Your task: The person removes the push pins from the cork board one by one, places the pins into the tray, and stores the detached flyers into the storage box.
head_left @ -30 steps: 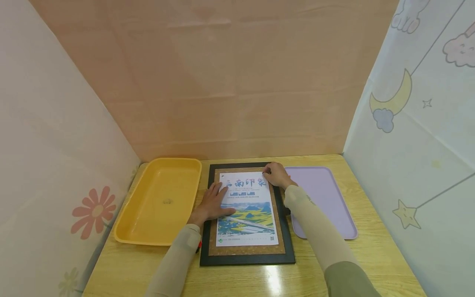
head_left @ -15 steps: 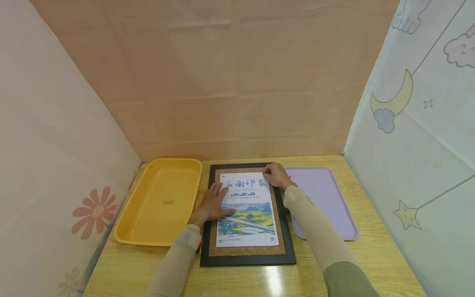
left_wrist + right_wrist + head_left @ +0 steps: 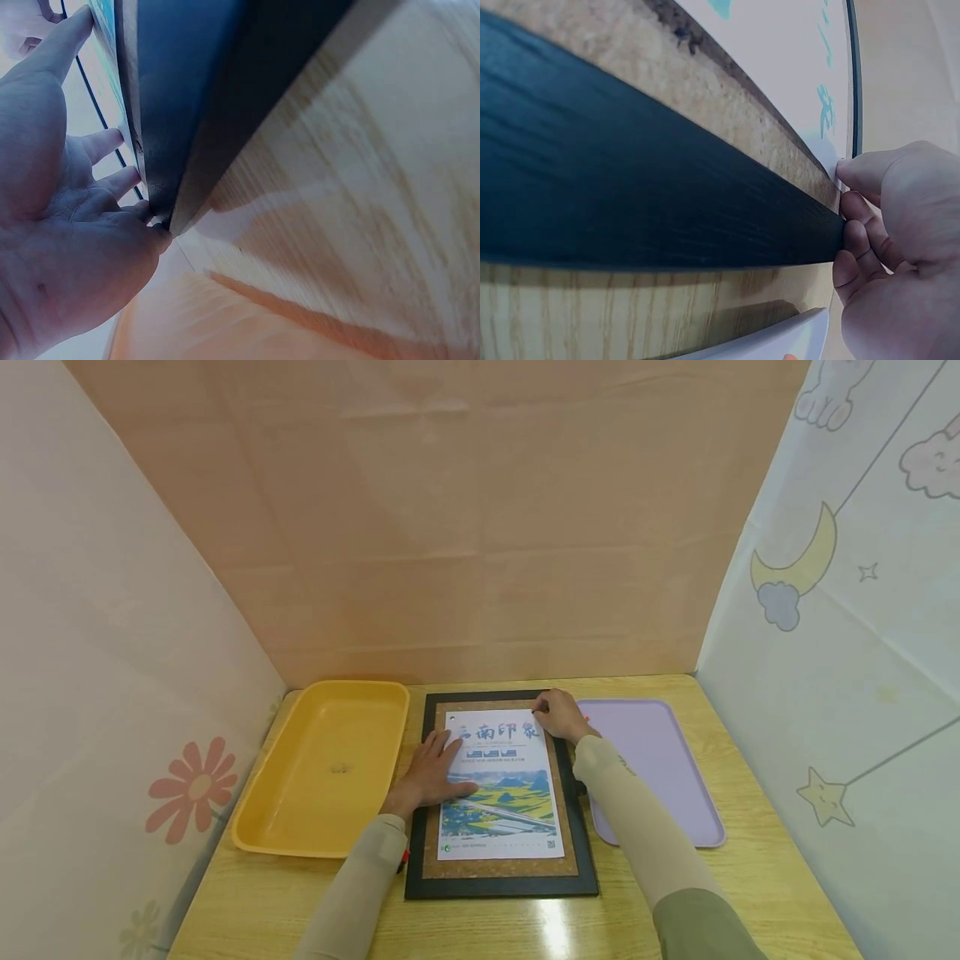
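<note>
A printed sheet [image 3: 498, 752] with blue lettering and a landscape picture lies on a cork board [image 3: 510, 867] with a black frame [image 3: 502, 887]. My left hand [image 3: 431, 774] rests spread over the sheet's left edge, thumb on the picture; in the left wrist view its fingers reach over the frame. At the sheet's top right corner, my right hand [image 3: 558, 714] pinches a small dark thing that looks like a push pin, mostly hidden by the fingers. Its other fingers [image 3: 857, 238] curl against the frame. A small round pin [image 3: 452, 718] sits at the top left corner, and a green dot [image 3: 447, 848] marks the bottom left.
A yellow tray [image 3: 247, 827] stands left of the board. On the right lies a flat purple tray [image 3: 667, 760], partly beneath the right forearm. All rest on a wood-grain table [image 3: 480, 931] with fabric walls behind and at both sides.
Both hands keep their places on the sheet, and the board stays where it was. The whole view shifts very slightly downward.
</note>
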A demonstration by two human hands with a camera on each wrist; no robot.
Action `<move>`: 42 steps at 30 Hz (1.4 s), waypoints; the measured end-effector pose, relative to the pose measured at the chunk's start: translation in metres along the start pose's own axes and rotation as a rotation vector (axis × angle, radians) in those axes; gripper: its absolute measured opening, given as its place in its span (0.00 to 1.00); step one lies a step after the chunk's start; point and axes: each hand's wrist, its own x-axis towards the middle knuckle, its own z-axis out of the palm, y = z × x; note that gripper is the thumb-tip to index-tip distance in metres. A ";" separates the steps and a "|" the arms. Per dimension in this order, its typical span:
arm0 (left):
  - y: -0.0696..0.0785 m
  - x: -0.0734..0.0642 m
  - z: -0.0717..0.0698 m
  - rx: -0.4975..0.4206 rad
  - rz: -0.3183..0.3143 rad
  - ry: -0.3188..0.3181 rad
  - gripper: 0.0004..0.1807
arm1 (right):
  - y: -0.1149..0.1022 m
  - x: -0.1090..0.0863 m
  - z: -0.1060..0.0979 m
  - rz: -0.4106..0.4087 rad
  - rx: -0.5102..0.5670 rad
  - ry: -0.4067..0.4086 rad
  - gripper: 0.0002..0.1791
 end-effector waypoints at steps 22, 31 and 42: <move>0.003 -0.001 -0.001 -0.005 -0.004 -0.001 0.61 | -0.037 -0.011 -0.009 0.079 -0.093 -0.041 0.12; 0.003 0.001 -0.002 -0.018 -0.002 -0.007 0.62 | -0.038 -0.012 -0.010 0.091 -0.088 -0.054 0.11; 0.007 -0.002 -0.005 -0.004 0.004 -0.011 0.61 | -0.035 -0.012 -0.010 0.075 -0.072 -0.052 0.10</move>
